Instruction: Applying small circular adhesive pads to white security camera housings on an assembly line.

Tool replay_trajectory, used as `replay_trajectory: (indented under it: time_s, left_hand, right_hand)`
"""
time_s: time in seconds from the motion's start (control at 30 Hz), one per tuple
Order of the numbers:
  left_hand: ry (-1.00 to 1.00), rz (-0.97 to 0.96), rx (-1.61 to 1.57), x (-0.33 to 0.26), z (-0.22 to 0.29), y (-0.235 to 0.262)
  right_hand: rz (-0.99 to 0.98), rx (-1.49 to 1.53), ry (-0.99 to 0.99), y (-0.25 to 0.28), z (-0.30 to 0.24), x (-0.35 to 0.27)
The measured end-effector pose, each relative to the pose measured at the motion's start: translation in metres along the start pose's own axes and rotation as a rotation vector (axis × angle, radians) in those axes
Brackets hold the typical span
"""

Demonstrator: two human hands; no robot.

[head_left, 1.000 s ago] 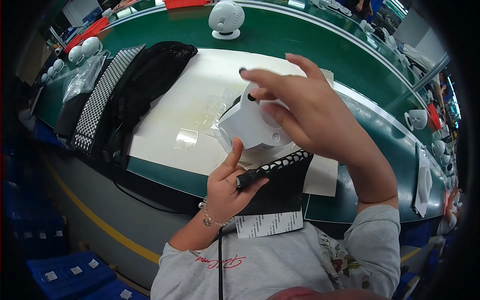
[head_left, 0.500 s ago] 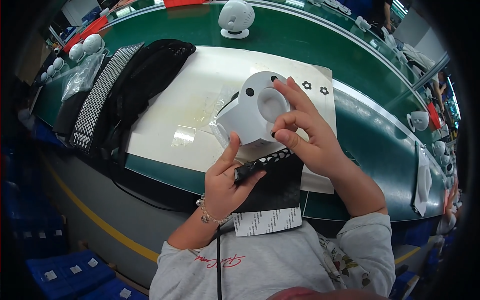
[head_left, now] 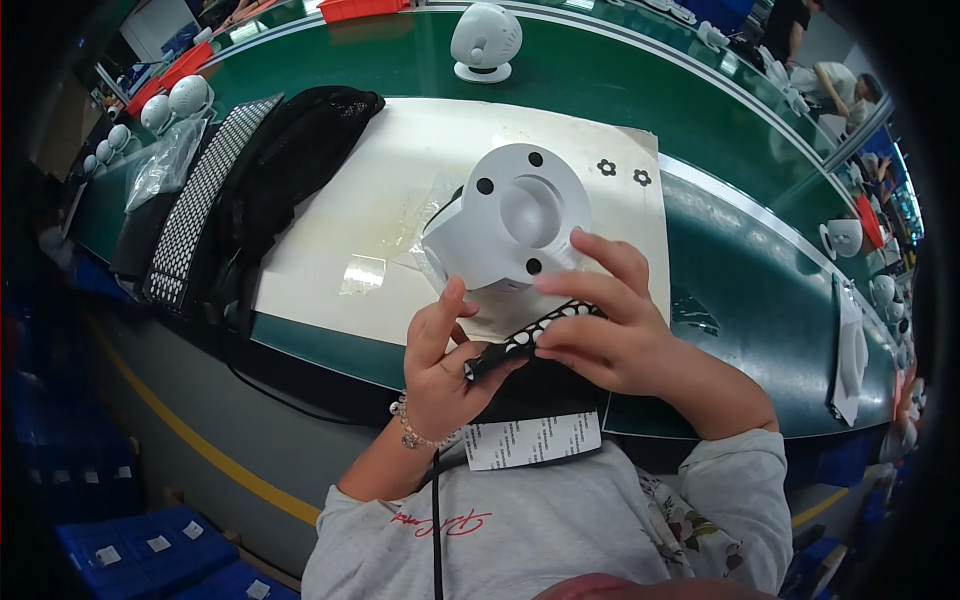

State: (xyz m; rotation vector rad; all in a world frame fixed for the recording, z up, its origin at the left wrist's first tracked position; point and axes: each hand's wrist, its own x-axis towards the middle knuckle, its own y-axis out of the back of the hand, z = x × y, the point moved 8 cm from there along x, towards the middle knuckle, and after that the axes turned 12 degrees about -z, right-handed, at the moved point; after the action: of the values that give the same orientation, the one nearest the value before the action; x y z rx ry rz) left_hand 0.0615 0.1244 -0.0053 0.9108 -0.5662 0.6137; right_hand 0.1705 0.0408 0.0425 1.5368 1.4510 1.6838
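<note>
Nearby, left of white device (head_left: 467,232), black mesh fabric (head_left: 290,165)

gry shirt (head_left: 545,525) | red script (head_left: 440,520) on front | floral prt (head_left: 690,522) R side | L beaded bracelet (head_left: 409,428) w/ charm (head_left: 409,440)

Green bench (head_left: 350,60) bearing a pale board (head_left: 350,200) — black mesh fabric (head_left: 300,170) along its left side, rounded white device (head_left: 486,42) beyond.
</note>
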Motion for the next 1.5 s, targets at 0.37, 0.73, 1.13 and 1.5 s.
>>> replay_trajectory:
  time_s: [0.37, 0.73, 1.13, 1.5]
  left_hand:
    - [0.116, -0.067, -0.01, 0.002, -0.01, -0.007]
    - [0.105, -0.046, -0.011, 0.002, -0.011, -0.006]
    - [0.092, -0.048, -0.018, 0.002, -0.012, -0.006]
    - [0.139, -0.034, -0.077, -0.003, -0.012, -0.007]
  right_hand:
    - [0.213, 0.639, -0.448, 0.001, 0.08, -0.01]
    - [0.165, -0.139, -0.288, 0.017, 0.058, -0.01]
    - [0.022, -0.651, -0.168, 0.013, 0.02, -0.005]
    - [-0.027, 1.428, -0.705, -0.039, 0.096, -0.005]
